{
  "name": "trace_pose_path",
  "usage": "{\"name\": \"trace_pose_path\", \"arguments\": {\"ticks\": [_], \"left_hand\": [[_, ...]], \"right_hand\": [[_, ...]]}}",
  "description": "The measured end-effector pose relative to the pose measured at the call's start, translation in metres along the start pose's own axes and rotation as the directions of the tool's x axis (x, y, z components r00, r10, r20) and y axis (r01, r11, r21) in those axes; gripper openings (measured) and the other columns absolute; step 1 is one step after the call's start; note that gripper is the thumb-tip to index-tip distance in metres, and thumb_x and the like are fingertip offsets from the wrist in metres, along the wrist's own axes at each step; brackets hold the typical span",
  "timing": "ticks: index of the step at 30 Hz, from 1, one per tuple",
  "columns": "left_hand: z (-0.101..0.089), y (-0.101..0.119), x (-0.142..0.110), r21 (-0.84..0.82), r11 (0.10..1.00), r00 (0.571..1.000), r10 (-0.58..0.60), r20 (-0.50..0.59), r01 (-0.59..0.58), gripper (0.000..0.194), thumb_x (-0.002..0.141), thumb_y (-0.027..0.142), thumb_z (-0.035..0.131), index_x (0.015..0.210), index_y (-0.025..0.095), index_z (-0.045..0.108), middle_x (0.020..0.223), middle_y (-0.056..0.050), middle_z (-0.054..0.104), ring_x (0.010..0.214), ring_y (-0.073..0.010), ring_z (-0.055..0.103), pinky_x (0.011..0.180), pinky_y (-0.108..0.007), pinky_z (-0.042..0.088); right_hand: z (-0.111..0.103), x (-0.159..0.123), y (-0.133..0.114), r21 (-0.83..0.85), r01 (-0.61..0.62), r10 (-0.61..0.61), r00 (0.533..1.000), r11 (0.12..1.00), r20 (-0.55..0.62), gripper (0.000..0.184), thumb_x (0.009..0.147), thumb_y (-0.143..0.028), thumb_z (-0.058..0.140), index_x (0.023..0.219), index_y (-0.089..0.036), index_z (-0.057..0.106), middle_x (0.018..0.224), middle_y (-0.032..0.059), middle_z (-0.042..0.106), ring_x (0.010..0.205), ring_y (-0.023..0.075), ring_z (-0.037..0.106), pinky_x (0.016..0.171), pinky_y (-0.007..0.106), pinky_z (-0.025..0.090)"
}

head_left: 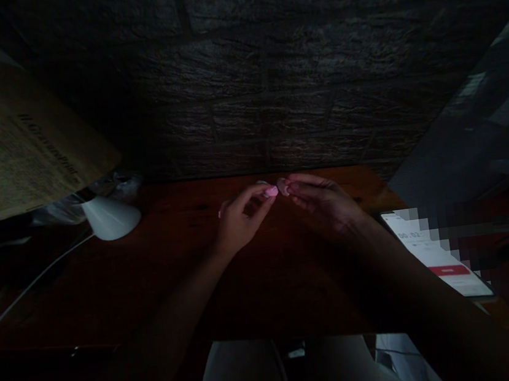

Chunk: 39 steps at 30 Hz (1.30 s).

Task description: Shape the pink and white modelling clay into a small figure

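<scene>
Above the wooden table (257,289), my two hands face each other with fingertips close together. My left hand (237,223) pinches a small bright pink lump (272,192) between thumb and forefinger. A spot of pink also shows at the outer side of this hand; what it is I cannot make out. My right hand (325,200) is closed at the fingertips on a small, duller pinkish piece (283,187). A narrow gap separates the two pieces. The light is dim, so their material is unclear.
A lamp with a white cone base (112,217) and a printed brown shade (20,133) stands left, its white cable (33,280) trailing forward. Clear plastic (60,211) lies behind it. A lit phone (429,255) rests at right. A dark brick wall (241,81) rises behind.
</scene>
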State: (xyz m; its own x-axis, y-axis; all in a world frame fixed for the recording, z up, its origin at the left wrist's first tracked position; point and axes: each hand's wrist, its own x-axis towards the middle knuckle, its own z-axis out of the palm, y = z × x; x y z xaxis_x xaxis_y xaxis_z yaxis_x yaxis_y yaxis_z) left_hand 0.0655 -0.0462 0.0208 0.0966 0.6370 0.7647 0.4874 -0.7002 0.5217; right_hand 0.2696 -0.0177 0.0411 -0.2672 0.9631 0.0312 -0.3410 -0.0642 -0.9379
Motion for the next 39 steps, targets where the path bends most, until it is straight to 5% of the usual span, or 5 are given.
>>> {"name": "trace_pose_path", "arguments": {"ticks": [8, 15, 20, 25, 39], "left_hand": [[0.001, -0.0021, -0.001, -0.023, 1.0, 1.0, -0.015, -0.01, 0.015, 0.023, 0.093, 0.027, 0.073, 0.115, 0.02, 0.073, 0.102, -0.005, 0.082, 0.082, -0.0127, 0.077, 0.07, -0.021, 0.061], [-0.0003, 0.0016, 0.0003, -0.001, 1.0, 1.0, 0.002, -0.007, -0.002, 0.018, 0.094, 0.026, 0.072, 0.11, 0.02, 0.074, 0.103, -0.004, 0.081, 0.079, -0.011, 0.075, 0.067, -0.02, 0.06], [-0.0013, 0.0011, -0.0001, 0.031, 1.0, 1.0, -0.004, 0.02, 0.004, 0.018, 0.095, 0.03, 0.07, 0.11, 0.021, 0.075, 0.1, -0.004, 0.081, 0.079, -0.0126, 0.075, 0.069, -0.022, 0.061], [-0.0007, 0.0003, -0.0006, 0.019, 1.0, 1.0, -0.018, 0.02, 0.018, 0.018, 0.094, 0.029, 0.071, 0.111, 0.022, 0.074, 0.099, -0.004, 0.082, 0.077, -0.0124, 0.075, 0.066, -0.02, 0.06], [-0.0009, 0.0004, -0.0003, 0.008, 1.0, 1.0, -0.01, 0.027, 0.01, 0.017, 0.093, 0.026, 0.071, 0.11, 0.021, 0.074, 0.098, -0.003, 0.082, 0.077, -0.0119, 0.074, 0.066, -0.021, 0.059]], "right_hand": [[0.0, 0.0003, 0.0003, -0.006, -0.047, 0.047, 0.998, 0.999, -0.037, 0.034, 0.062, -0.053, 0.095, 0.078, -0.026, 0.08, 0.082, -0.0005, 0.076, 0.069, 0.0105, 0.062, 0.066, 0.025, 0.051], [0.0028, -0.0002, -0.0002, 0.047, -0.05, 0.049, 0.999, 0.998, 0.014, 0.039, 0.057, -0.041, 0.1, 0.089, -0.026, 0.083, 0.098, 0.0016, 0.08, 0.087, 0.0128, 0.069, 0.079, 0.025, 0.055], [0.0011, 0.0002, 0.001, -0.002, -0.019, 0.019, 0.999, 1.0, 0.027, 0.03, 0.068, -0.04, 0.093, 0.092, -0.028, 0.082, 0.087, -0.0009, 0.076, 0.069, 0.0104, 0.062, 0.069, 0.025, 0.053], [0.0041, -0.001, 0.0002, -0.005, -0.053, 0.053, 0.998, 0.999, -0.039, 0.036, 0.059, -0.049, 0.097, 0.078, -0.024, 0.079, 0.073, -0.0034, 0.068, 0.059, 0.0071, 0.052, 0.058, 0.021, 0.048], [-0.0011, 0.0005, 0.0037, -0.032, -0.031, 0.031, 1.0, 0.999, 0.0, 0.038, 0.062, -0.045, 0.096, 0.092, -0.027, 0.082, 0.099, 0.0031, 0.08, 0.083, 0.014, 0.068, 0.075, 0.027, 0.054]]}}
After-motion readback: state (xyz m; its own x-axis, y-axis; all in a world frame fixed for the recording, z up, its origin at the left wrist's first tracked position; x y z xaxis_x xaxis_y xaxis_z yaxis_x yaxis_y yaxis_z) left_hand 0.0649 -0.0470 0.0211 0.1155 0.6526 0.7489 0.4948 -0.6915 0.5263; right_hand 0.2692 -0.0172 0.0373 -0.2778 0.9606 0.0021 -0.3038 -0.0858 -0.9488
